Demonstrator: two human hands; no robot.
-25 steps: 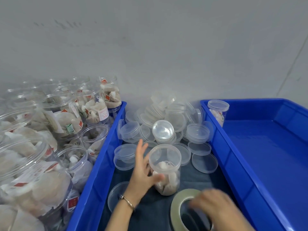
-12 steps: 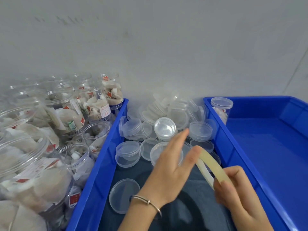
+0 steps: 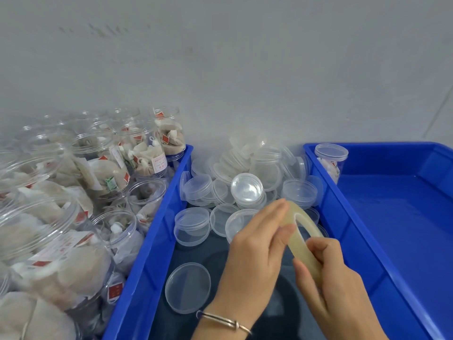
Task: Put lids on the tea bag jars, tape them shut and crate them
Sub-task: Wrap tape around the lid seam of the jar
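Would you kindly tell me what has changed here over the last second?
The left hand let go of the lidded jar and moved right to pinch the tape roll. The right hand lifted that roll off the dark surface and holds it up. The jar is now hidden behind the hands. The loose lids, both blue crates and the open jars stayed put.

**Looks like a small packing workshop**

Pretty sure this is a hand-packing setup: blue plastic crates (image 3: 372, 241) against a bare grey wall (image 3: 245, 69), dozens of identical clear jars of tea bags (image 3: 103, 182) bunched at the left, loose lids (image 3: 247, 187) piled up in bulk.
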